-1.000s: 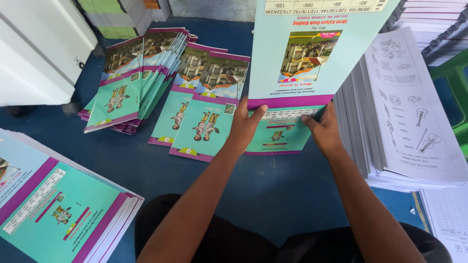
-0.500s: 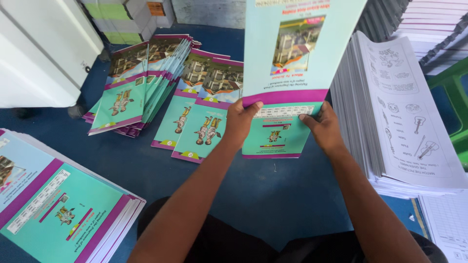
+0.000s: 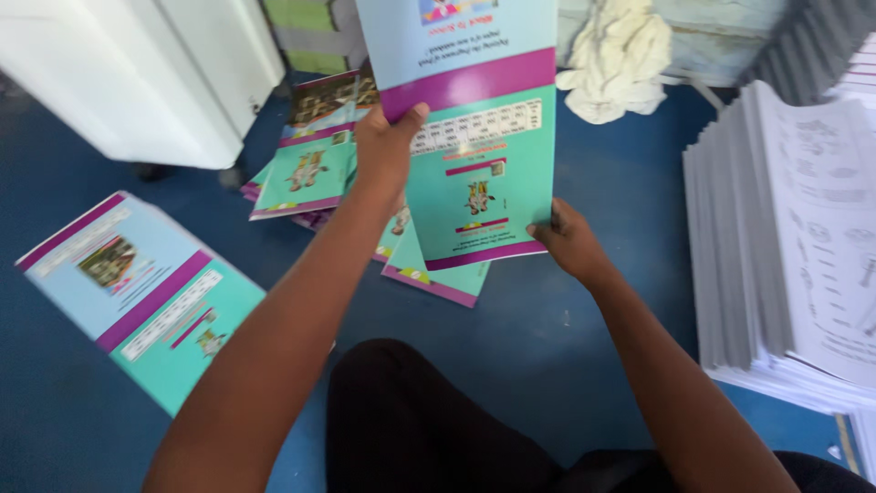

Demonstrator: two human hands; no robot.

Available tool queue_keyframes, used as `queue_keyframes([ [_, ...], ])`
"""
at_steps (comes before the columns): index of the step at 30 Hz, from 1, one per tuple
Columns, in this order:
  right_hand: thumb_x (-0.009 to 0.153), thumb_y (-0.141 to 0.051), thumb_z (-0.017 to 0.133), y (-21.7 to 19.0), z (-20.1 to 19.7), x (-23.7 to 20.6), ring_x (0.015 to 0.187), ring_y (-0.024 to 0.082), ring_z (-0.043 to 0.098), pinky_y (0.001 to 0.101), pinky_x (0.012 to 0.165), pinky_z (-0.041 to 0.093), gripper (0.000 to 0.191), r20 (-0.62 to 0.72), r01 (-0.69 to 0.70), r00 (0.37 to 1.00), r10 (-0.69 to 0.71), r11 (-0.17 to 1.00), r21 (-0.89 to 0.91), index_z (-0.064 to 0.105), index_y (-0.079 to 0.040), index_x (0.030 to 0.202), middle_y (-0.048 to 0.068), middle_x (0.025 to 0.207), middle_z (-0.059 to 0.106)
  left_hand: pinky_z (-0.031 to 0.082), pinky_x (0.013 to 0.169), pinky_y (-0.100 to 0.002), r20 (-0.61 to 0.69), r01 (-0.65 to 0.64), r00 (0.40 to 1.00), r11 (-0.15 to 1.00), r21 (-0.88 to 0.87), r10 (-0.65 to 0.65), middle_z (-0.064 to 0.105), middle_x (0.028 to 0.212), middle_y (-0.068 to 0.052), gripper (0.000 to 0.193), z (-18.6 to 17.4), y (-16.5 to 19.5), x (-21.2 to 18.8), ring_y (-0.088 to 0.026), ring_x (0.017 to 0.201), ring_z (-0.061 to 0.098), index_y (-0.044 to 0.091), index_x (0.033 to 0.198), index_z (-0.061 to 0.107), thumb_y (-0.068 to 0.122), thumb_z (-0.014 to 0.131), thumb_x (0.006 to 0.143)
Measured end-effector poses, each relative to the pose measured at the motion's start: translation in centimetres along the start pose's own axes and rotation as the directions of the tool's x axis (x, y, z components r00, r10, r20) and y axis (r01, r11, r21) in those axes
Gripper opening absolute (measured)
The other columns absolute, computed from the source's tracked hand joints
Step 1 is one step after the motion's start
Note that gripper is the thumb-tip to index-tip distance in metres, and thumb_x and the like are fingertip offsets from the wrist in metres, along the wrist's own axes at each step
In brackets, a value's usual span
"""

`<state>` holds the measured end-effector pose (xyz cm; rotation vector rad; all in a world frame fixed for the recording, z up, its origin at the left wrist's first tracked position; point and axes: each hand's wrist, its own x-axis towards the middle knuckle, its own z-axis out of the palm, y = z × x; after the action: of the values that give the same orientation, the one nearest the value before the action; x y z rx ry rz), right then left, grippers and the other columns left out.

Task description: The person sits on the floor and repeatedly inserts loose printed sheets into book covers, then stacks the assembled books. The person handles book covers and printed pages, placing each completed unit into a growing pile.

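Both hands grip one glossy teal-and-purple printed cover sheet [image 3: 479, 137]: my left hand [image 3: 388, 151] pinches its left edge, my right hand [image 3: 568, 242] its near right corner (fanned covers [image 3: 315, 155] beyond)

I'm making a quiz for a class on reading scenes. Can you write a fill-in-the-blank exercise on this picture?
1. Both hands hold one printed ____ above the blue floor.
2. The left hand grips the sheet's ____ band.
3. The right hand holds its lower right ____.
4. A crumpled white ____ lies at the top, near the wall.

Missing words: sheet; purple; corner; cloth
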<state>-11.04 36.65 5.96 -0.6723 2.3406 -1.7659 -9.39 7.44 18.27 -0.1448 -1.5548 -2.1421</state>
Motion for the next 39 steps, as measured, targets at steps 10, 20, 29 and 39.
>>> queue_keyframes([
  [10, 0.095, -0.001, 0.064, -6.4, 11.5, 4.9, 0.118, 0.023, 0.066, 0.0375, 0.1, 0.054, 0.044, 0.188, 0.064, 0.98, -0.068, 0.998, 0.027, 0.052, -0.001, 0.137, 0.013, 0.125, 0.067, 0.059, 0.077, -0.034, -0.227, 0.028, 0.974, 0.999, 0.027, -0.022, 0.076, 0.097, -0.008, 0.014, -12.8, 7.8, 0.0, -0.016, 0.083, 0.071, 0.001, 0.107, 0.071, 0.008, 0.067, 0.095],
  [20, 0.092, -0.002, 0.064, -12.6, 22.1, 5.6, 0.122, 0.026, 0.066, 0.0377, 0.102, 0.052, 0.052, 0.363, 0.162, 0.915, -0.177, 0.984, 0.072, 0.05, -0.004, 0.142, 0.015, 0.129, 0.065, 0.059, 0.083, -0.038, -0.483, 0.065, 0.875, 0.989, 0.135, 0.009, 0.075, 0.099, -0.01, 0.014, -25.2, 14.7, -2.6, -0.018, 0.086, 0.071, -0.002, 0.106, 0.07, 0.006, 0.071, 0.094],
  [29, 0.086, -0.009, 0.07, -14.1, 30.1, 5.4, 0.124, 0.031, 0.061, 0.0407, 0.103, 0.047, 0.056, 0.482, 0.36, 0.831, -0.28, 0.93, -0.08, 0.054, -0.004, 0.139, 0.017, 0.134, 0.063, 0.058, 0.088, -0.035, -0.784, 0.347, 0.616, 0.921, 0.178, -0.081, 0.074, 0.115, -0.011, 0.03, -31.7, 18.2, -8.4, -0.018, 0.099, 0.072, 0.001, 0.121, 0.064, 0.006, 0.073, 0.093],
  [39, 0.084, -0.014, 0.071, -10.7, 35.2, 3.1, 0.113, 0.035, 0.067, 0.0408, 0.097, 0.051, 0.047, 0.568, 0.196, 0.822, -0.047, 0.959, -0.204, 0.059, -0.002, 0.129, 0.02, 0.119, 0.069, 0.062, 0.082, -0.039, -0.892, 0.437, 0.414, 0.899, 0.022, -0.18, 0.068, 0.118, -0.018, 0.044, -35.4, 15.3, -13.8, -0.022, 0.098, 0.072, -0.006, 0.127, 0.051, 0.001, 0.073, 0.089],
])
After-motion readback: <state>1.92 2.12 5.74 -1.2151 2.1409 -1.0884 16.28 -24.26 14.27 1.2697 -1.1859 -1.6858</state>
